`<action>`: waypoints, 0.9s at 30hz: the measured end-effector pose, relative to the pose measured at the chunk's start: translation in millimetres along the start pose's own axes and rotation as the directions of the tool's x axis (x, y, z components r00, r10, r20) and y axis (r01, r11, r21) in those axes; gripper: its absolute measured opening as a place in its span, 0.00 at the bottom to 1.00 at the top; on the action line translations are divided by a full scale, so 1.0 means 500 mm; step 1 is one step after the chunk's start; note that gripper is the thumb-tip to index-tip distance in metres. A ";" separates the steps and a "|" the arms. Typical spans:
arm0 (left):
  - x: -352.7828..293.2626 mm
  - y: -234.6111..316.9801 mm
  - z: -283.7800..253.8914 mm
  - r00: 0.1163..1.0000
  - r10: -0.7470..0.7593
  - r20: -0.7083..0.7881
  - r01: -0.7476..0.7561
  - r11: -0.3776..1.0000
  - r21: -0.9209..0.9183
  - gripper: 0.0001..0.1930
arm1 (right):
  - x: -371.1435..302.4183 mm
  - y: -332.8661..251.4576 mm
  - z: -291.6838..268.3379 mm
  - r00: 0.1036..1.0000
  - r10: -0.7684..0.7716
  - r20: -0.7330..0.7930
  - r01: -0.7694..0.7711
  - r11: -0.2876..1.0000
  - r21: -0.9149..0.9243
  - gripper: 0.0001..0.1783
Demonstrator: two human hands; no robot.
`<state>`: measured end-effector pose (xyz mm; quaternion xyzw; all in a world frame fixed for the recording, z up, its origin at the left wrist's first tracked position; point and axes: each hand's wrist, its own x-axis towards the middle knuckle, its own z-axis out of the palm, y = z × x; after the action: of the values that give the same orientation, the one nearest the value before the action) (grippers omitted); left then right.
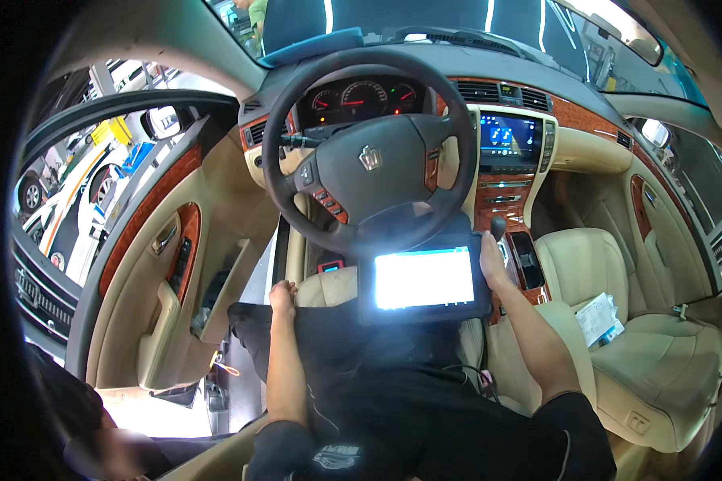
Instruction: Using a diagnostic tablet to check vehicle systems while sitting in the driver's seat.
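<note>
A dark-cased tablet (366, 290) with a bright, washed-out screen lies over my lap, just below the steering wheel (283, 192). My right hand (493, 258) grips the tablet's right edge, close beside the gear lever (497, 225). Over my left thigh, my left hand (281, 297) is curled into a loose fist. No object shows in it, and its palm side is hidden. Between the left hand and the wheel, a small red-edged device (330, 266) sits low by the seat. The instrument cluster (364, 96) is lit behind the wheel.
At left the driver's door (136, 280) stands open, with a person (72, 401) low beside it. A lit centre screen (509, 138) is in the dash. Papers (598, 319) lie on the beige passenger seat (658, 361). A cable (477, 370) runs by my right hip.
</note>
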<state>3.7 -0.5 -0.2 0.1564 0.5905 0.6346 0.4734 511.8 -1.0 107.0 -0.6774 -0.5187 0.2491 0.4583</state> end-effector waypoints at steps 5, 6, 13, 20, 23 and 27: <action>0.008 -0.001 -0.008 1.000 0.006 0.010 -0.006 1.000 -0.013 0.08 | 0.001 -0.021 -0.011 0.992 -0.006 0.129 0.000 0.999 0.050 0.31; 0.005 0.004 -0.003 1.000 0.006 0.008 -0.006 1.000 -0.008 0.08 | -0.001 -0.029 -0.015 0.989 0.049 0.141 -0.051 0.999 0.017 0.32; -0.008 0.014 0.001 1.000 -0.013 -0.004 0.013 1.000 0.027 0.10 | 0.005 -0.009 -0.002 0.998 0.067 0.011 -0.068 0.994 0.088 0.30; -0.005 0.010 -0.006 1.000 -0.018 0.015 0.018 1.000 0.011 0.09 | 0.009 0.004 0.000 0.992 0.114 0.059 -0.123 0.976 0.181 0.28; -0.017 0.017 0.008 1.000 -0.005 -0.009 0.006 0.999 0.032 0.09 | 0.012 0.002 -0.002 0.985 0.136 0.102 -0.161 0.942 0.295 0.27; -0.024 0.019 0.012 0.999 -0.023 -0.022 0.024 1.000 0.004 0.07 | 0.001 -0.020 -0.004 0.974 0.207 0.089 -0.224 0.932 0.285 0.26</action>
<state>10.3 -4.9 13.9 0.1436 0.5989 0.6292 0.4740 508.9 -0.8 117.0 -0.6474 -0.4114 0.3914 0.5084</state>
